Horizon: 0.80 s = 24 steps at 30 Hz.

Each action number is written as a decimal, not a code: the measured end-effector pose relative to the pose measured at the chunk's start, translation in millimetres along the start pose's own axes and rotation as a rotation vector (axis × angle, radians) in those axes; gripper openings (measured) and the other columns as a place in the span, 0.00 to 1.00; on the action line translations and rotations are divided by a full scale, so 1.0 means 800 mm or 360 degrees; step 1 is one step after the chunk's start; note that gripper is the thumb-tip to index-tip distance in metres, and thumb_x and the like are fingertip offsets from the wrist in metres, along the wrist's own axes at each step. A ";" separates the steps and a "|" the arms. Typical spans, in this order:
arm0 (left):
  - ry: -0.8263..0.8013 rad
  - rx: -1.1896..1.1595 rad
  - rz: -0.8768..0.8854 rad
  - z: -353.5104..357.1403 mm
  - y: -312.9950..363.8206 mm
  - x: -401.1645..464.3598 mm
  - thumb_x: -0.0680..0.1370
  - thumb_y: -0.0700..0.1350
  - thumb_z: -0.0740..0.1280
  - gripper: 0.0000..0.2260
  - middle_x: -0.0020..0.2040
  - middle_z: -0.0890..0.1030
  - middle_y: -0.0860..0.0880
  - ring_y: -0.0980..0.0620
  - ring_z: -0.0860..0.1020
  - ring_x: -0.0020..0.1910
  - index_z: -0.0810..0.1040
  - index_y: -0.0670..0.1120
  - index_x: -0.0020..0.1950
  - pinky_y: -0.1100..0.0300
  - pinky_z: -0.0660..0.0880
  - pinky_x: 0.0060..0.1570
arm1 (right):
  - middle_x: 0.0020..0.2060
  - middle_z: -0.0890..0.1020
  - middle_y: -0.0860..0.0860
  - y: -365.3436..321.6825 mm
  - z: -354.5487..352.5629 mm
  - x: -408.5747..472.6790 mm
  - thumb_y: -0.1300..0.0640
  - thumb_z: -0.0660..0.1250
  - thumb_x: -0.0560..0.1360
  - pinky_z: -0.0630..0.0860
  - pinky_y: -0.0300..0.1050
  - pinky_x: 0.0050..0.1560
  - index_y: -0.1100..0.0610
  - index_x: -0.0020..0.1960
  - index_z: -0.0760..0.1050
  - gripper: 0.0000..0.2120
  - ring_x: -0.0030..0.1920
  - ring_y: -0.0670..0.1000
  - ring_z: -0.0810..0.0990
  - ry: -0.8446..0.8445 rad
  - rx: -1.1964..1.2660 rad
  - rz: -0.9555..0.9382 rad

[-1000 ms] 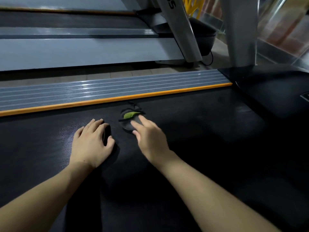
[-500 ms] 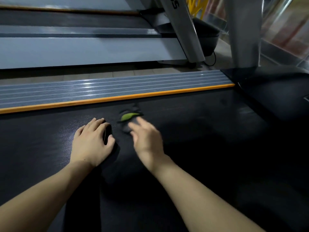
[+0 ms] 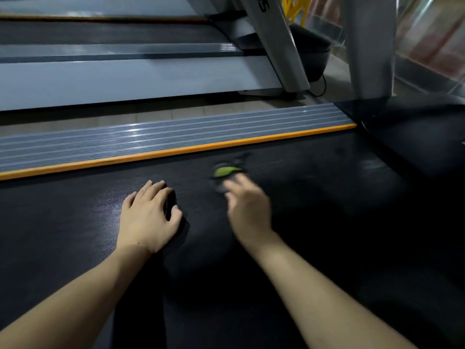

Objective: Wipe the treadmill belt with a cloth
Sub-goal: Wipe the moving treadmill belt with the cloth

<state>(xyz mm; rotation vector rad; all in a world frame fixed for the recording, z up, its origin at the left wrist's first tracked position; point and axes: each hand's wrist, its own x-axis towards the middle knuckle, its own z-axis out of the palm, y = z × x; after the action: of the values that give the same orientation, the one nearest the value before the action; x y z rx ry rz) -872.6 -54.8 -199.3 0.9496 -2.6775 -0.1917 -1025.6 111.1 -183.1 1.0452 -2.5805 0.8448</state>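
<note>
The black treadmill belt (image 3: 327,222) fills the lower part of the head view. My left hand (image 3: 148,215) lies flat on it, palm down, holding nothing. My right hand (image 3: 247,210) is motion-blurred to the right of it. Its fingers press down on a small dark cloth with a green patch (image 3: 226,172) lying on the belt near the orange edge strip. Most of the cloth is hard to tell from the dark belt.
A grey ribbed side rail (image 3: 176,139) with an orange strip borders the belt's far side. Beyond a strip of floor stands a neighbouring treadmill (image 3: 125,79). A grey upright (image 3: 370,46) and the dark motor cover (image 3: 415,127) rise at the right.
My right hand and the cloth under it have slid to the right along the belt and are now blurred. My left hand has stayed flat in place.
</note>
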 end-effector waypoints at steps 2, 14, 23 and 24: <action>0.0019 -0.0004 0.0006 0.000 -0.001 -0.001 0.74 0.59 0.55 0.25 0.72 0.75 0.51 0.49 0.65 0.77 0.79 0.51 0.65 0.47 0.60 0.72 | 0.64 0.80 0.56 -0.033 0.016 -0.015 0.60 0.72 0.73 0.78 0.50 0.60 0.52 0.60 0.82 0.15 0.60 0.59 0.80 -0.0182 0.0141 -0.0162; -0.0002 -0.0048 0.0024 0.004 -0.003 0.001 0.74 0.59 0.55 0.23 0.70 0.76 0.55 0.52 0.65 0.76 0.79 0.53 0.62 0.47 0.60 0.73 | 0.58 0.82 0.53 0.087 -0.043 0.012 0.61 0.69 0.73 0.76 0.50 0.51 0.53 0.55 0.84 0.12 0.53 0.61 0.81 0.0115 -0.0262 0.0220; -0.0031 -0.0118 0.0140 -0.015 0.000 -0.006 0.73 0.57 0.54 0.23 0.63 0.80 0.53 0.48 0.75 0.65 0.82 0.52 0.59 0.47 0.67 0.66 | 0.62 0.80 0.54 0.048 -0.031 -0.016 0.61 0.70 0.73 0.80 0.52 0.55 0.50 0.58 0.82 0.15 0.56 0.61 0.81 -0.0220 -0.0066 -0.0542; -0.0081 -0.0127 0.0146 -0.019 0.002 -0.004 0.73 0.58 0.53 0.24 0.64 0.80 0.53 0.48 0.75 0.66 0.82 0.52 0.60 0.47 0.68 0.67 | 0.62 0.81 0.54 0.083 -0.045 -0.002 0.61 0.70 0.73 0.80 0.52 0.55 0.50 0.57 0.82 0.14 0.56 0.61 0.81 -0.0118 -0.0122 -0.0402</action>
<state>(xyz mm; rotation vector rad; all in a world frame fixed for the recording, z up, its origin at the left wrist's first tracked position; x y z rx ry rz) -866.1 -52.1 -185.6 0.8068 -2.7303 -0.3042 -1070.7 172.1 -183.1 1.3658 -2.4463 0.6512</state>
